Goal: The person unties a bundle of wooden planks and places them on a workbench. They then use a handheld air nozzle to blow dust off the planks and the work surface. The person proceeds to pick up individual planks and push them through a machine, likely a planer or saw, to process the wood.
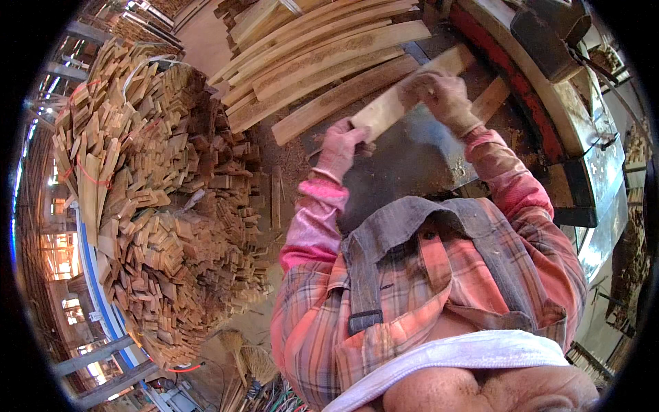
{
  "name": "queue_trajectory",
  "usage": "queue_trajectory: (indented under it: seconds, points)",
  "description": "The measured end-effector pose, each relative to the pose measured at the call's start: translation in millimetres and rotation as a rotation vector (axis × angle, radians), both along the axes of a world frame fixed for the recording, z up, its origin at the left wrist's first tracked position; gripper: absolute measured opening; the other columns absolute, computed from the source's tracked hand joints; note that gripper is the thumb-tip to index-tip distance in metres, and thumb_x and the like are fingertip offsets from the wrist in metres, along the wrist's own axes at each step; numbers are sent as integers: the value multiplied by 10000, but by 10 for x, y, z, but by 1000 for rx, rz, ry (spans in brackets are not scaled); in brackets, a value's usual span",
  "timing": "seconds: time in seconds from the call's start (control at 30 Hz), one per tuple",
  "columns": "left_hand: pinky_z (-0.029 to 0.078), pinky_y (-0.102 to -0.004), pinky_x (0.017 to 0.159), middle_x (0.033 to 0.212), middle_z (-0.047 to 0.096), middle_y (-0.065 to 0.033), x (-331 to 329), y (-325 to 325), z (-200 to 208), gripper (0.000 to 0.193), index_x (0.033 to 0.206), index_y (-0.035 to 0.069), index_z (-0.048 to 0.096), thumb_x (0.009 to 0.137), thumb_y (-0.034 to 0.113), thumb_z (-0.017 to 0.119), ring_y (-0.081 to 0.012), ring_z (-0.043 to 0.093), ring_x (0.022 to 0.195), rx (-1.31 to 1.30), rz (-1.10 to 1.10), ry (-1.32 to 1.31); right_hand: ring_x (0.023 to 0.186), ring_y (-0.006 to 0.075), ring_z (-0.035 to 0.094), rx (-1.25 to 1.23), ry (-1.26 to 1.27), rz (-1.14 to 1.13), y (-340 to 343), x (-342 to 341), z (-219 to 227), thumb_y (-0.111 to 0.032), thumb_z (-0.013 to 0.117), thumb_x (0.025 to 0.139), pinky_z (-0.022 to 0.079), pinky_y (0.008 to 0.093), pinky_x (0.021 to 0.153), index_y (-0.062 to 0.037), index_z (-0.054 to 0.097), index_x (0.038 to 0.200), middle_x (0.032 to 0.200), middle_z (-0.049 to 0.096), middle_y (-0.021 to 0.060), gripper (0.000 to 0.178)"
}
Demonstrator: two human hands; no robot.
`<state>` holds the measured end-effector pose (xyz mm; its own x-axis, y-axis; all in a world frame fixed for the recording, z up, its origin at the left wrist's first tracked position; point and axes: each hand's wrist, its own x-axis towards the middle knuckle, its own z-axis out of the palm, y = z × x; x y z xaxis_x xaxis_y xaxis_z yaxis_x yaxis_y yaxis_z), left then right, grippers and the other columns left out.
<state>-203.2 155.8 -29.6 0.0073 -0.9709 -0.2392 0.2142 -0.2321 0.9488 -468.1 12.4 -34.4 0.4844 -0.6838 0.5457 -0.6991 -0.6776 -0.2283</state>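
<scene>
Grip, both hands: left hand [341, 145] clasps the near end of a pale wooden slat [398, 96]; right hand [445, 95] closes over its middle, so the piece is steadied at two points above the dark surface [405, 161]. Beyond the slat, longer planks [322, 58] lie in a loose row. Left of the slat, a heap of short offcuts [158, 206] rises. Right of it, a red-edged machine [549, 89], possibly a saw.

We see warm, bright daylight entering from the open left side; the wood heap [158, 206] is evenly lit; shadow darkens the bench [405, 161] centre; fisheye bends edges; black vignette rings the rim; slight softness throughout.
</scene>
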Motion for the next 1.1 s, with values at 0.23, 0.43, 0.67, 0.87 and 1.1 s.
queue_trajectory:
  seconds: [0.23,0.43,0.67,0.87,1.1]
  points:
    - [500,-457,963,1156,668,-212,175,-176,40,448,1156,102,665,855,431,627,-392,619,1137,124,-91,-1166,967,410,611,439,378,-218,-19,16,-312,-321,585,887,481,494,862,-48,673,938,964,668,188,291]
    - [375,-441,1123,1479,437,-142,1405,-203,71,690,1443,139,431,808,223,687,-335,422,1366,205,-62,-1726,928,421,607,144,267,-130,-229,-551,-385,-305,580,883,474,511,835,-44,669,852,902,660,190,278]
    - [543,-329,891,1154,678,-133,1510,-88,127,613,1272,29,596,792,368,773,-240,673,994,82,-198,-919,960,407,608,93,262,-178,-413,-990,-443,-299,569,889,477,507,846,-58,688,884,948,665,177,269]
    - [450,-198,472,792,679,-26,994,-136,7,429,1197,29,671,964,386,614,-63,560,541,-29,-153,-315,1056,380,602,250,336,-428,-493,-942,-410,-270,579,873,482,488,903,-78,697,980,1078,665,156,250]
    - [510,-395,915,1171,681,-157,-140,-379,13,564,1287,60,621,868,427,703,-293,654,1058,-394,-286,-1167,1105,350,600,128,131,26,-26,190,19,-280,609,872,482,454,959,-102,692,1092,1154,666,119,295]
